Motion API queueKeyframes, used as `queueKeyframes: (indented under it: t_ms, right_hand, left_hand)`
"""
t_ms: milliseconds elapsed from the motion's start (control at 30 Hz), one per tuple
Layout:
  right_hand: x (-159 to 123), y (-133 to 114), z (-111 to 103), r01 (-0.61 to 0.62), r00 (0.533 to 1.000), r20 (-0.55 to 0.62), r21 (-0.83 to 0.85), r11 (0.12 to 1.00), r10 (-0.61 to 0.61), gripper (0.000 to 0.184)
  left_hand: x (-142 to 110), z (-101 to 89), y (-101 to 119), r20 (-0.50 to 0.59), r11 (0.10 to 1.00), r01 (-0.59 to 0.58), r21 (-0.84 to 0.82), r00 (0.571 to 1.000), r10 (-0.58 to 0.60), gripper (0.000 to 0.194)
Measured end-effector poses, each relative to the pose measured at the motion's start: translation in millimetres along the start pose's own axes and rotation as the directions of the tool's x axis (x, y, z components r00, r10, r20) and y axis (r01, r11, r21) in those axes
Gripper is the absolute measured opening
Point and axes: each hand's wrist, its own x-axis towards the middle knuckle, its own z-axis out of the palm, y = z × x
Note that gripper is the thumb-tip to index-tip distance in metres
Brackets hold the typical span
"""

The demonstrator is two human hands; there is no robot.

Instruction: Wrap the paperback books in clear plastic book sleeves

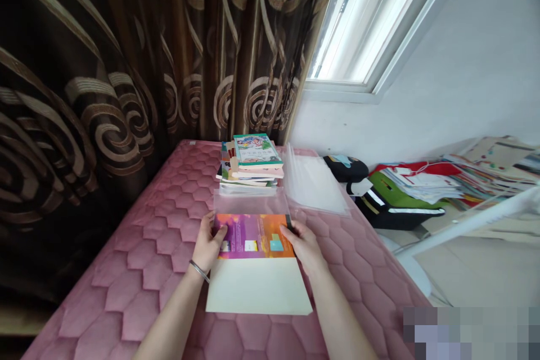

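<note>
One cream panel [257,286] forms the near part of a purple-and-orange softcover book [253,230], held over a pink quilted mattress [139,298]. The left hand [211,244], wearing a silver bangle [199,271], pinches the book's left edge between thumb and fingers; the right hand [307,248] pinches its right edge. Just beyond the book shows clear plastic film [253,203]; farther beyond, a paperback stack [257,154] and a swirl-patterned curtain [189,67].

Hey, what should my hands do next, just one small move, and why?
Perhaps ease the purple-and-orange cover forward, toward the far end of the clear plastic: your left hand and right hand grip its sides, and plastic shows beyond its far edge.
</note>
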Motion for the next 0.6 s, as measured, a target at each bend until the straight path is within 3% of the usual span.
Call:
queueKeyframes:
  t_ms: [367,600]
  right_hand:
    - [2.4,5.6,7.4,0.103,0.983,-0.131,-0.181,0.978,-0.127,0.040]
    - [-2.0,-1.1,3.0,0.003,0.998,-0.063,0.020,1.000,-0.001,0.032]
  left_hand:
    - [2.9,0.3,-6.1,-0.002,0.999,-0.038,-0.008,0.999,0.038,0.050]
    - [5.2,1.5,-11.1,-0.018,0.999,-0.041,-0.007,0.999,0.041,0.048]
